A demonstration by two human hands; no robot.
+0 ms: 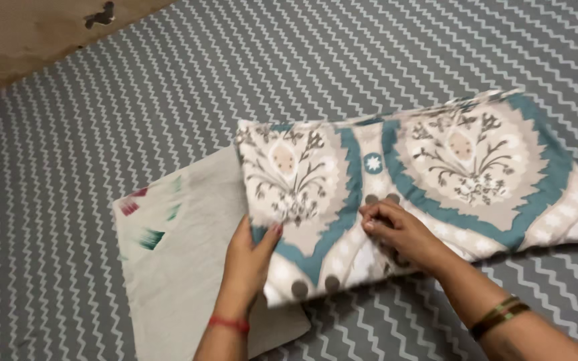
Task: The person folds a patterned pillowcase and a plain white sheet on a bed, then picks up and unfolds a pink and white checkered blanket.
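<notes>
Your left hand grips the near-left edge of the folded patterned cloth, thumb on top. Your right hand pinches its near fold, fingers together. The cloth overlaps a plain beige cloth lying on the grey zigzag bedsheet.

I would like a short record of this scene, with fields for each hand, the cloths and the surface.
left hand: grips the near-left edge of the patterned folded cloth
right hand: fingers pressed on the cloth's near edge
under it: plain beige cloth with small coloured marks
surface: grey zigzag sheet
wrists: red thread on the left, bangles on the right
</notes>
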